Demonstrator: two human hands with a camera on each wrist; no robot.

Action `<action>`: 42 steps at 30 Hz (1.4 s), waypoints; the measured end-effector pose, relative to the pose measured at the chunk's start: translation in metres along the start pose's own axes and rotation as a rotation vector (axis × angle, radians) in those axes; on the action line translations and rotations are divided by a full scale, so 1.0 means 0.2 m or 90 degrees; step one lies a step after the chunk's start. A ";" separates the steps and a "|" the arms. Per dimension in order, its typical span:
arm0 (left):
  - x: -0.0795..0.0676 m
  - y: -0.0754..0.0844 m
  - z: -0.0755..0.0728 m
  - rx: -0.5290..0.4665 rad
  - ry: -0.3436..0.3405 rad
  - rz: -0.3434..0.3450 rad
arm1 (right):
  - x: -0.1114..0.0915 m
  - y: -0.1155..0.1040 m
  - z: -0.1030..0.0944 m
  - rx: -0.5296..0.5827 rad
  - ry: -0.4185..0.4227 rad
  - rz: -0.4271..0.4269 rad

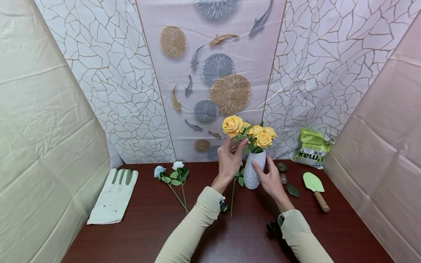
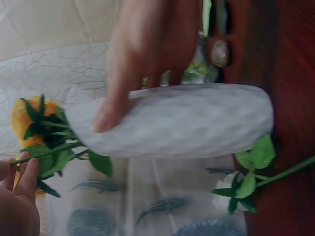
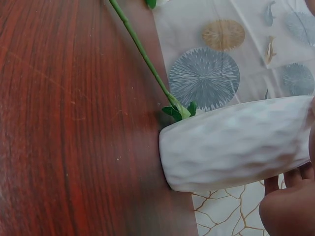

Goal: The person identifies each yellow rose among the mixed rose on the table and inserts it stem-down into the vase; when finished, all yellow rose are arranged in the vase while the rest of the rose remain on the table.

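Observation:
A white dimpled vase (image 1: 254, 171) stands on the table with several yellow roses (image 1: 263, 137) in its mouth. My right hand (image 1: 271, 179) grips the vase's upper part from the right; in the left wrist view its thumb (image 2: 109, 118) lies along the wall just below the rim. My left hand (image 1: 229, 160) is raised at the left of the bouquet. Its fingers pinch a green stem (image 2: 59, 148) beside the vase mouth, below a large yellow rose (image 1: 232, 126). A white rose (image 2: 225, 192) lies behind the vase base, its stem (image 1: 232, 197) pointing toward me.
Left of my arms lie a pale blue rose (image 1: 159, 171) and a white rose (image 1: 178, 165), then a white glove (image 1: 113, 197). On the right are dark stones (image 1: 292, 190), a green trowel (image 1: 314, 182) and a green bag (image 1: 312, 148). Fabric walls enclose the table.

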State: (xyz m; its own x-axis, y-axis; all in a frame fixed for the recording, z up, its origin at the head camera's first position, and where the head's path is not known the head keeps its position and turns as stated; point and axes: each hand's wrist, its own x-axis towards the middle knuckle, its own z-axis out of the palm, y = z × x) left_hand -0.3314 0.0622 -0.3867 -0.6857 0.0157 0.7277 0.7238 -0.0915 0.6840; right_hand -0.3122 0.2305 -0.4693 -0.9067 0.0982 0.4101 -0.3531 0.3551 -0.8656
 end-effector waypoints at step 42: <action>-0.07 -0.35 0.04 0.227 -0.085 -0.038 | 0.01 0.07 0.02 0.018 0.020 -0.012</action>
State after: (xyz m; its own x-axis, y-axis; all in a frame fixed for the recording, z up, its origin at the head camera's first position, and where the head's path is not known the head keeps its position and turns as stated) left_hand -0.3714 0.0759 -0.4449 -0.7285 0.1415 0.6702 0.6802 0.2646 0.6836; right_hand -0.3207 0.2315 -0.4814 -0.8922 0.1215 0.4350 -0.3770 0.3302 -0.8654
